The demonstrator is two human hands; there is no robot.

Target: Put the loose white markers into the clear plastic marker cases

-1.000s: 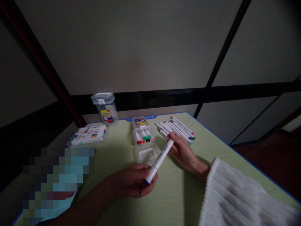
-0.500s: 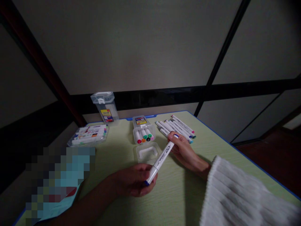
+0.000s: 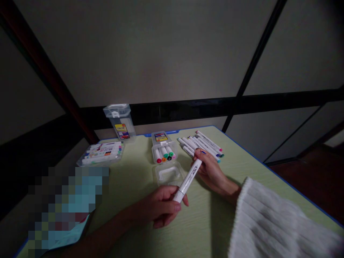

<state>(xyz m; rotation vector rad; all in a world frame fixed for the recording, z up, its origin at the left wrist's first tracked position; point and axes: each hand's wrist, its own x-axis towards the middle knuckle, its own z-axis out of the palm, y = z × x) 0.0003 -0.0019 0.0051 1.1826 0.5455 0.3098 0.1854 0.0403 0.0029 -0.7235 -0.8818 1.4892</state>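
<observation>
A white marker [image 3: 189, 178] slants between my two hands above the table. My left hand [image 3: 162, 207] grips its lower end, fingers wrapped over the cap. Around the upper end, where a bit of blue shows, my right hand [image 3: 208, 168] is closed. Behind that hand lies a row of white markers [image 3: 205, 143] with coloured ends. An open clear case [image 3: 154, 154] holds several markers, their red, orange, green, black and pink ends facing me. Its clear lid [image 3: 168, 173] lies in front of it, close to the held marker.
At the back left stands a clear marker box [image 3: 125, 123] with a yellow label. A flat clear pack of markers [image 3: 103, 152] lies before it. A light-blue item [image 3: 83, 200], partly pixelated, is at the table's left. The table [image 3: 199, 222] has a blue edge.
My left hand has shifted its grip and now covers the marker's blue lower end. My right hand's fingers have closed further round the upper end. Everything else stays put.
</observation>
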